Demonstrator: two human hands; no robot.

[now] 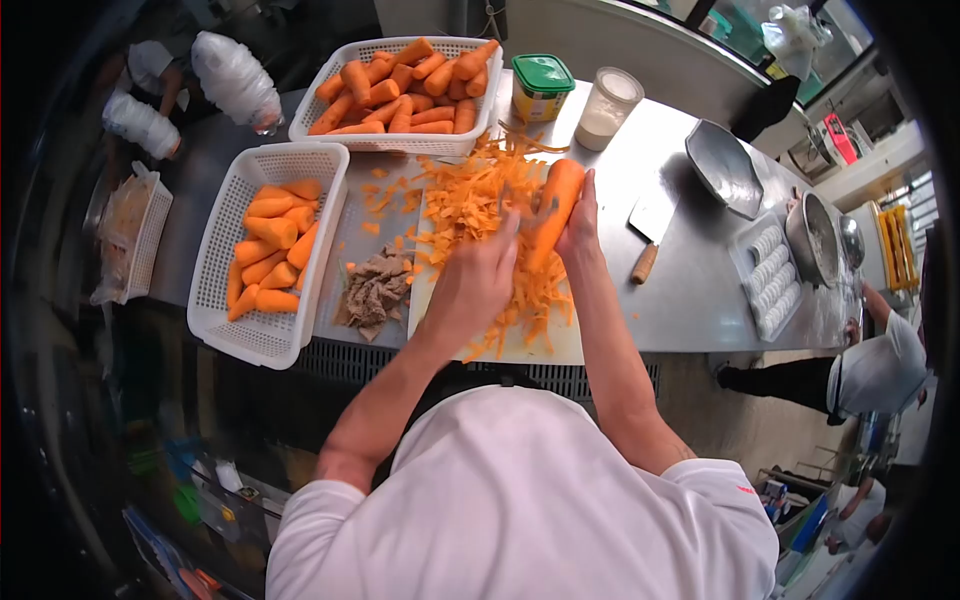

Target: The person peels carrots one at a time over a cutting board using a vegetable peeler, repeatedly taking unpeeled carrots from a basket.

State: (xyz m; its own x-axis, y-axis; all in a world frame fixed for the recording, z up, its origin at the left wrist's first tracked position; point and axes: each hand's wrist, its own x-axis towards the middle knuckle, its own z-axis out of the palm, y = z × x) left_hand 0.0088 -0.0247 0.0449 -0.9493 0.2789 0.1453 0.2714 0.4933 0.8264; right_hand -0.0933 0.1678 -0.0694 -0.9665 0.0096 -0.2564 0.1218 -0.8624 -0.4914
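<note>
A large orange carrot (556, 212) is held tilted over the cutting board (425, 300) by my right hand (581, 228), whose fingers wrap its right side. My left hand (470, 285) is closed just left of the carrot, blurred by motion, around a small peeler-like tool (541, 208) that touches or nearly touches the carrot. Orange peelings (465, 205) are heaped on the board beneath and behind both hands. Smooth carrots (272, 232) lie in the white basket at the left. More carrots (405, 90) fill the basket at the back.
A crumpled brown cloth (376, 288) lies left of the board. A cleaver (650, 225) rests to the right, near a dark tray (724, 168) and a tray of white rolls (768, 275). Behind stand a green-lidded tub (541, 88) and a clear container (608, 108). Other people are at the sides.
</note>
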